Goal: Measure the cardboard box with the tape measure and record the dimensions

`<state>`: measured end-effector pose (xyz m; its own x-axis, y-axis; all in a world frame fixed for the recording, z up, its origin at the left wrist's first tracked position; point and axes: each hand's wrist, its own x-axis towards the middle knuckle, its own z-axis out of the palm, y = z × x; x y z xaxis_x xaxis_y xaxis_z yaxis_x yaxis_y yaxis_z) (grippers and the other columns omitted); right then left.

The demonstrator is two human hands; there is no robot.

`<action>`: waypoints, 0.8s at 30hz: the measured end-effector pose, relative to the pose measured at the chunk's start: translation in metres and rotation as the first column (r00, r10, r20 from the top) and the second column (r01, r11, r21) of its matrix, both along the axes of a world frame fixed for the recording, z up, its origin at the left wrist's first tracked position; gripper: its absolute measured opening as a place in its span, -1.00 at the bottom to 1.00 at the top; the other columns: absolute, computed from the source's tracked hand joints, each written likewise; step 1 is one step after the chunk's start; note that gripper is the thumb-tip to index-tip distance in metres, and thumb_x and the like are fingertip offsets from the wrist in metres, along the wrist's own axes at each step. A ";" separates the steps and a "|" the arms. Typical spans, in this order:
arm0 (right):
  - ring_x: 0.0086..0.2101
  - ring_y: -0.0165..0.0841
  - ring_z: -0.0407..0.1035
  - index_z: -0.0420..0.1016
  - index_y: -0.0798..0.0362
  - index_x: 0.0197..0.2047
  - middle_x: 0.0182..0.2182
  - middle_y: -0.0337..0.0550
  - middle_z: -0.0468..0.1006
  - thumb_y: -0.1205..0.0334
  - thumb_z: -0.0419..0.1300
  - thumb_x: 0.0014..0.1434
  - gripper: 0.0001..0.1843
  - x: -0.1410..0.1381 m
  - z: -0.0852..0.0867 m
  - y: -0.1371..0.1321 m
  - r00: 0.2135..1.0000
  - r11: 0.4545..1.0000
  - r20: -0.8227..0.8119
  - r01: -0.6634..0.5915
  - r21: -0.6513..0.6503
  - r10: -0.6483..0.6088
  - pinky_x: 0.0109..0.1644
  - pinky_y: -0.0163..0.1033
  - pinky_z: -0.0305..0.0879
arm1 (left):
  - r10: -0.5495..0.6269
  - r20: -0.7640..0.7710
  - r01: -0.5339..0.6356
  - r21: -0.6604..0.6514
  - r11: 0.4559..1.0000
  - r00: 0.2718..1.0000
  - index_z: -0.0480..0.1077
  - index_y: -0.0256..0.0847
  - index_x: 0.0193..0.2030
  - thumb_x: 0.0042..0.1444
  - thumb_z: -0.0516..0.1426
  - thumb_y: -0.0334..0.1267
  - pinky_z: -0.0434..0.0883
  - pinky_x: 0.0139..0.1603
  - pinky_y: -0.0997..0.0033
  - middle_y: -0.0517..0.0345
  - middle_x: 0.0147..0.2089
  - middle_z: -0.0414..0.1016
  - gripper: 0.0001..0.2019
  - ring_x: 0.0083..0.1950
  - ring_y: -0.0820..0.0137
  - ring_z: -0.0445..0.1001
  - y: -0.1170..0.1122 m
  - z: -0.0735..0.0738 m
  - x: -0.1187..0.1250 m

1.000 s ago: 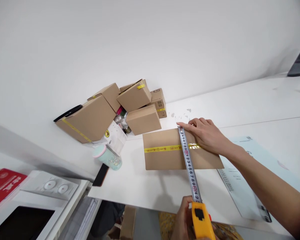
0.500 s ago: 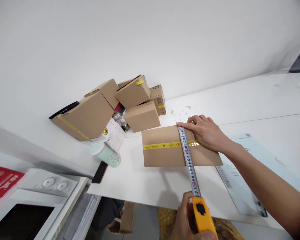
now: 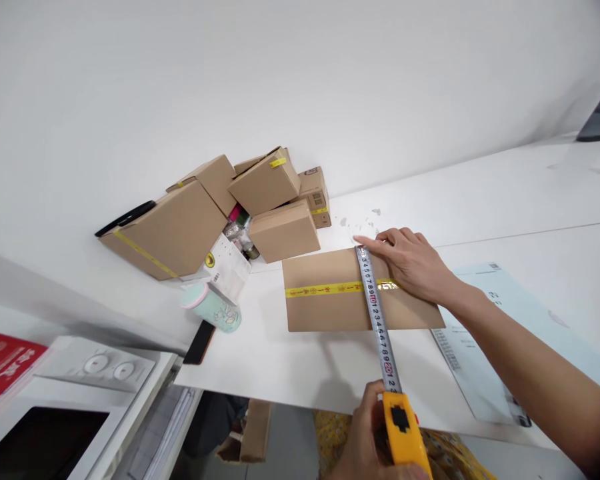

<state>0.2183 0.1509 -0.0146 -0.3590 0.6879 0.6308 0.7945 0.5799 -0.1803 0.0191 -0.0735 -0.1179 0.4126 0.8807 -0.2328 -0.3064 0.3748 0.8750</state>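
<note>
A flat-topped cardboard box [image 3: 325, 312] with yellow printed tape sits on the white table [image 3: 260, 370]. Across its top runs the steel blade of a tape measure [image 3: 405, 433], from the far edge toward me. My left hand [image 3: 363, 440] is closed around the yellow case, just off the table's near edge. My right hand [image 3: 410, 263] rests at the box's far edge, its fingers bent over that edge. One finger is stretched out just beyond the blade's end; the other fingertips are hidden.
Several cardboard boxes [image 3: 284, 230] are stacked at the wall. A mint tumbler [image 3: 213, 308] stands left, near a dark strip [image 3: 199, 343]. A pale blue sheet [image 3: 490, 373] lies under my right forearm. A white microwave [image 3: 55, 427] is at lower left.
The outstretched finger of my right hand has lifted slightly off the blade's end. The box, tape measure and left hand stay nearly where they were; the view shifted a little.
</note>
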 end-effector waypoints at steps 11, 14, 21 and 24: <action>-0.07 -0.13 0.38 0.48 -0.01 0.25 -0.05 0.04 0.59 0.54 0.07 0.27 -0.46 -0.041 -0.059 -0.058 0.996 0.957 -0.035 -0.074 0.280 0.087 -0.01 -0.02 0.28 | 0.283 0.012 -0.275 0.283 0.919 0.959 0.35 -0.05 0.24 -0.34 0.48 0.34 0.48 -0.02 0.19 -0.02 -0.04 0.55 0.00 -0.12 0.14 0.56 -0.008 0.033 -0.045; -0.05 -0.15 0.43 0.53 -0.05 0.18 -0.04 0.02 0.62 0.48 -0.01 0.36 -0.53 -0.043 -0.074 -0.064 0.952 0.978 -0.248 -0.151 0.141 0.182 0.04 0.00 0.35 | 0.205 -0.080 -0.176 0.281 0.944 0.975 0.28 -0.09 0.31 -0.29 0.45 0.38 0.48 -0.01 0.19 -0.04 -0.04 0.54 0.06 -0.10 0.15 0.55 -0.009 0.031 -0.050; -0.04 -0.12 0.55 0.27 -0.14 0.43 -0.09 -0.06 0.66 -0.30 -0.18 0.45 -0.31 0.006 -0.019 -0.083 0.301 0.891 -0.946 -0.386 -0.240 -0.124 0.08 0.08 0.48 | 0.006 -0.775 0.319 0.268 0.909 0.632 0.26 -0.13 0.40 -0.37 0.47 0.22 0.40 0.24 -0.11 -0.15 0.13 0.54 0.14 0.12 -0.10 0.51 -0.005 0.010 -0.061; -0.11 -0.16 0.54 0.40 -0.17 0.34 -0.14 -0.10 0.65 -0.25 0.05 0.41 -0.42 0.026 -0.008 -0.100 0.315 0.908 -0.938 -0.335 -0.253 -0.145 0.05 0.03 0.48 | -0.038 -0.870 0.468 0.227 0.854 0.491 0.27 -0.11 0.42 -0.41 0.48 0.10 0.37 0.31 -0.14 -0.17 0.22 0.52 0.15 0.21 -0.17 0.47 -0.005 0.009 -0.056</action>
<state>0.2444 0.0512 -0.0225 0.2167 0.9247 0.3130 -0.1035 0.3406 -0.9345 -0.0372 -0.0785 -0.1090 0.4440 0.8573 -0.2606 0.6676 -0.1225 0.7344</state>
